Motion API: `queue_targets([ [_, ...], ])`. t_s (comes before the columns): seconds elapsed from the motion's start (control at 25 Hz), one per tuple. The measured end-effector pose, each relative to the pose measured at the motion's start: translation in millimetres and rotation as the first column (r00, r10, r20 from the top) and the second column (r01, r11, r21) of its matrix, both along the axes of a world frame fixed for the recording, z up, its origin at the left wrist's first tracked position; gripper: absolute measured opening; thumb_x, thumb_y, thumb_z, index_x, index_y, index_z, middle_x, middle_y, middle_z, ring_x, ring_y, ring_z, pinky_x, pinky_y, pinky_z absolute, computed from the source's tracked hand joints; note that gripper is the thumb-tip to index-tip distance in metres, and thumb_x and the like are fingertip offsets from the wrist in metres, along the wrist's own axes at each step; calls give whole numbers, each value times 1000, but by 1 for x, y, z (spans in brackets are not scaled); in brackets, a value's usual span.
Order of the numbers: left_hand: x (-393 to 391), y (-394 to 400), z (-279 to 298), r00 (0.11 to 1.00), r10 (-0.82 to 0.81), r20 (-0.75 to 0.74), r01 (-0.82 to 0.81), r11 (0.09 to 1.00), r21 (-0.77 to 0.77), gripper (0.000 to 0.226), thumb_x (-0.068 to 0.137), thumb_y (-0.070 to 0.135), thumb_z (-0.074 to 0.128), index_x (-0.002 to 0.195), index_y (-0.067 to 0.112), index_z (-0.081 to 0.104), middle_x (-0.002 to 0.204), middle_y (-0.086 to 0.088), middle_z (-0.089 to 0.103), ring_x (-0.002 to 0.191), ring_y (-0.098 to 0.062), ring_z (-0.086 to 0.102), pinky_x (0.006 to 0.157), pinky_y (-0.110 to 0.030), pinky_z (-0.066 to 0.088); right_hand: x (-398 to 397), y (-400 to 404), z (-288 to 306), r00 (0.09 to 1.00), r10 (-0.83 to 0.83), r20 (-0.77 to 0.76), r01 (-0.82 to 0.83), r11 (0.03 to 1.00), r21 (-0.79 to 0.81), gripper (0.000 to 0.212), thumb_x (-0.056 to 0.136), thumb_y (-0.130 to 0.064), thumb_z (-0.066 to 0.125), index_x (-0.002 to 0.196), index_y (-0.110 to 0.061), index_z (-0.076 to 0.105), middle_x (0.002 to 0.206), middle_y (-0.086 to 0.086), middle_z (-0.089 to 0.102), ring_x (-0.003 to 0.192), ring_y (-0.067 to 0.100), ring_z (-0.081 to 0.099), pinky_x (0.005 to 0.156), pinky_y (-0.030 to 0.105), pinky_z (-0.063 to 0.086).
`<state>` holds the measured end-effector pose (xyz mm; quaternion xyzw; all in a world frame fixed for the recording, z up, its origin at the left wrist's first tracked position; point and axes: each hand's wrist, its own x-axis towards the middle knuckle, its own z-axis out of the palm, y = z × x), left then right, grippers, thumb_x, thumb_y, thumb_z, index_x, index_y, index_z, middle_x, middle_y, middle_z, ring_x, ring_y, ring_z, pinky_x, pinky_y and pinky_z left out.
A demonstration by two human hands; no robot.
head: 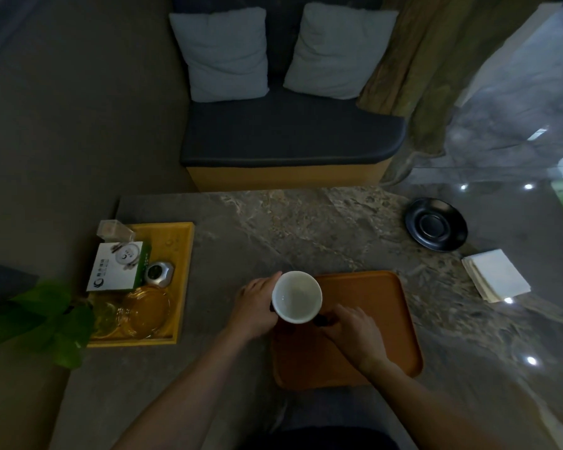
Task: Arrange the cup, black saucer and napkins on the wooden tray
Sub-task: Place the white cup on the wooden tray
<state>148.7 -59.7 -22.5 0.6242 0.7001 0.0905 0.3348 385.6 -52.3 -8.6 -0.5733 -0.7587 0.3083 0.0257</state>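
Observation:
A cup [296, 296], white inside with a dark outside, is over the near left corner of the brown wooden tray [371, 306]. My left hand [257, 308] wraps around its left side. My right hand [355, 329] grips the dark handle on its right side. I cannot tell whether the cup rests on the tray or is held just above it. The black saucer [435, 224] lies on the stone table to the far right of the tray. A stack of white napkins [495, 275] lies right of the tray, near the saucer.
A yellow tray [184, 254] at the left holds a white and green box [117, 266], a clear holder [115, 229], a small silver object [158, 273] and a glass ashtray [147, 308]. Green leaves [46, 316] overhang the table's left edge. A bench with two pillows stands beyond.

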Motion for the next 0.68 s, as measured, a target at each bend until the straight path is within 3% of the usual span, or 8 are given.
queue_targets([
  [0.12,4,-10,6,999,47,5,-47,999,23,72,86,20,60,150,24,28,151,-3,38,139,-23,31,113,-47,31,12,0,4,999,13,39,-14,1000,28,27,87,-53,55,101,-31,59,103,-10,64,100,14,54,81,37,45],
  [0.24,11,-22,18,991,133,11,-133,980,149,63,87,17,62,144,26,38,146,0,43,134,-19,37,108,-40,37,35,1,10,991,31,130,-39,998,56,34,89,-60,46,104,-32,58,108,-10,62,104,14,52,85,37,43],
  [0.36,30,-29,35,993,118,-2,-112,947,301,56,85,21,65,138,26,47,139,3,48,127,-15,43,102,-31,41,70,1,20,970,64,236,-85,993,79,34,91,-59,41,106,-32,57,112,-8,62,107,17,52,87,38,42],
  [0.44,50,-28,47,998,68,-5,-62,939,339,53,86,28,63,137,25,49,140,2,48,127,-17,43,102,-32,41,97,1,27,953,88,291,-118,989,87,34,92,-56,41,109,-31,56,116,-6,61,111,19,50,89,40,41],
  [0.56,93,-23,63,998,-58,-28,63,977,203,56,87,43,61,139,31,44,143,7,44,131,-14,40,105,-35,38,147,-2,40,942,67,328,-111,987,117,34,93,-53,39,111,-30,56,120,-4,61,114,20,51,91,40,41],
  [0.68,139,-13,72,962,-230,-149,237,971,31,58,88,57,54,140,33,43,144,6,44,128,-13,42,104,-37,41,206,-5,53,944,17,331,-68,987,144,42,93,-57,37,126,-35,51,132,-5,56,124,19,47,99,41,38],
])
